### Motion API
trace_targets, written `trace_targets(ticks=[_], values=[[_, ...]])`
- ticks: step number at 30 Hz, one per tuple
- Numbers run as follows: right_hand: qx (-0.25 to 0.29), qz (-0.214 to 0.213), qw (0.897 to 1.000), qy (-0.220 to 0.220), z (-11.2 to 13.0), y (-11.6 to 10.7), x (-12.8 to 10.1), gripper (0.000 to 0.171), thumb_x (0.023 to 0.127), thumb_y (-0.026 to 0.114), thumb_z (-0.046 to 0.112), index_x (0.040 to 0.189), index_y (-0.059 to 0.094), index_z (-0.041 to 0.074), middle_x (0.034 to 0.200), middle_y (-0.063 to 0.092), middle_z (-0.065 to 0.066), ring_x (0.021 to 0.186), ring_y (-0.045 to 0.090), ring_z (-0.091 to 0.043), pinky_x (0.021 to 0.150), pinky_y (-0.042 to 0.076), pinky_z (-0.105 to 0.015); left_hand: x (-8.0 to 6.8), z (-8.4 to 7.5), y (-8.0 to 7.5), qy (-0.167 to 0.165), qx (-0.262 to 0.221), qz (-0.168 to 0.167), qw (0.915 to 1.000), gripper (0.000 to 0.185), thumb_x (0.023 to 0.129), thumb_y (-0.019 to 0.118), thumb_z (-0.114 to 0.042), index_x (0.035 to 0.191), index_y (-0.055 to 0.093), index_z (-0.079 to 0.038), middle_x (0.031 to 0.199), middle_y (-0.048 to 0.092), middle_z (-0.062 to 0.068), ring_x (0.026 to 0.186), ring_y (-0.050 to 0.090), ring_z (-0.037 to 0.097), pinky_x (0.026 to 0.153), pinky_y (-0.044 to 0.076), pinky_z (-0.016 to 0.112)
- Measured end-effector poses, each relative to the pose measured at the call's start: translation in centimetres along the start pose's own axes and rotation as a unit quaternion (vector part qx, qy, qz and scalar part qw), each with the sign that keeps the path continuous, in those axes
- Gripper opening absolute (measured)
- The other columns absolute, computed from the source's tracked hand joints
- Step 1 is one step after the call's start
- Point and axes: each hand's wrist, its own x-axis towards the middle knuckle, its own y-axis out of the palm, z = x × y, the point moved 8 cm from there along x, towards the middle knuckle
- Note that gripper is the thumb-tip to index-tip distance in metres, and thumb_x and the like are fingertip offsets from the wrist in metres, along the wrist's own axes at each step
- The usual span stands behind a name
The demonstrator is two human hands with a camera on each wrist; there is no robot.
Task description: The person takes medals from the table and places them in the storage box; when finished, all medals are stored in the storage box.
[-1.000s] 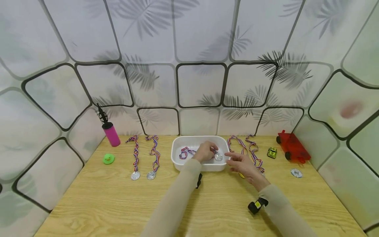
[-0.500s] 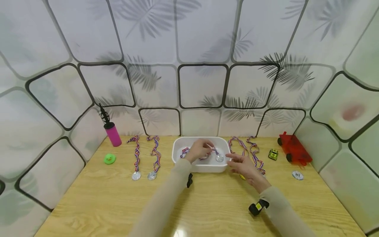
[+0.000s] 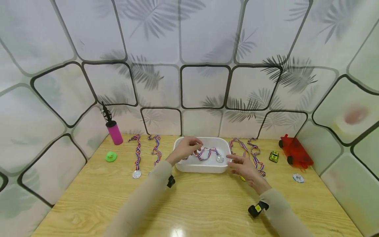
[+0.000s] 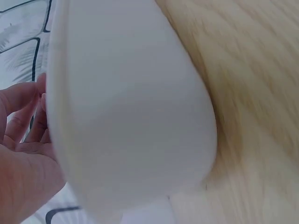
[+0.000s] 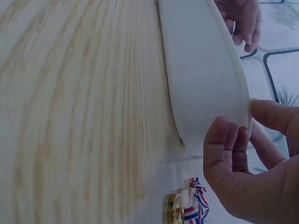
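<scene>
While a round chip (image 3: 298, 178) is showing "10", the right hand (image 3: 245, 168), loosely bent, is touching a white tub (image 3: 202, 169) stretching left to right. Inside, a silver medal (image 3: 219, 159) is resting at the right, its ribbon (image 3: 203, 159) trailing left toward the left hand (image 3: 185, 148); I can't tell whether that's pinching it.

head: high, forward-down | wrists: close, low | shared: white tub (image 3: 204, 169)

Medal (image 3: 219, 159) in tub (image 3: 202, 169), other medals (image 3: 137, 174) either side
</scene>
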Motion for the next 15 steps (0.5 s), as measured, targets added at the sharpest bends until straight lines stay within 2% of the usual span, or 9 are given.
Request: trace_targets(ticks=[5, 10, 15], values=[[-0.002, 0.0, 1.0, 0.004, 0.0, 0.2, 0.0, 0.046, 0.097, 0.061, 0.012, 0.141, 0.051, 0.002, 0.101, 0.05, -0.003, 0.088, 0.053, -0.014, 0.085, 0.057, -0.035, -1.3, 0.6, -2.4, -0.003, -0.012, -0.024, 0.9996, 0.018, 0.098, 0.059, -0.015, 0.109, 0.07, -0.006, 0.094, 0.071, 0.018, 0.073, 0.063, 0.02, 0.063, 0.052, 0.029], [-0.004, 0.001, 1.0, -0.005, 0.2, 0.0, 0.0, 0.048, 0.097, 0.061, 0.013, 0.141, 0.049, 0.001, 0.1, 0.05, -0.002, 0.088, 0.053, -0.014, 0.085, 0.057, -0.035, -2.5, 1.3, -4.7, -0.023, -0.031, -0.042, 0.9984, 0.02, 0.099, 0.059, -0.016, 0.111, 0.069, -0.005, 0.097, 0.069, 0.024, 0.068, 0.06, 0.014, 0.058, 0.048, 0.028], [-0.004, 0.004, 1.0, -0.007, 0.4, 0.0, -0.2, 0.049, 0.097, 0.061, 0.012, 0.142, 0.048, -0.001, 0.099, 0.049, -0.002, 0.086, 0.053, -0.012, 0.083, 0.057, -0.034, -3.8, 2.1, -6.7, -0.04, -0.046, -0.056, 0.9966, 0.019, 0.099, 0.059, -0.016, 0.111, 0.069, -0.005, 0.093, 0.07, 0.017, 0.068, 0.061, 0.012, 0.06, 0.05, 0.031]])
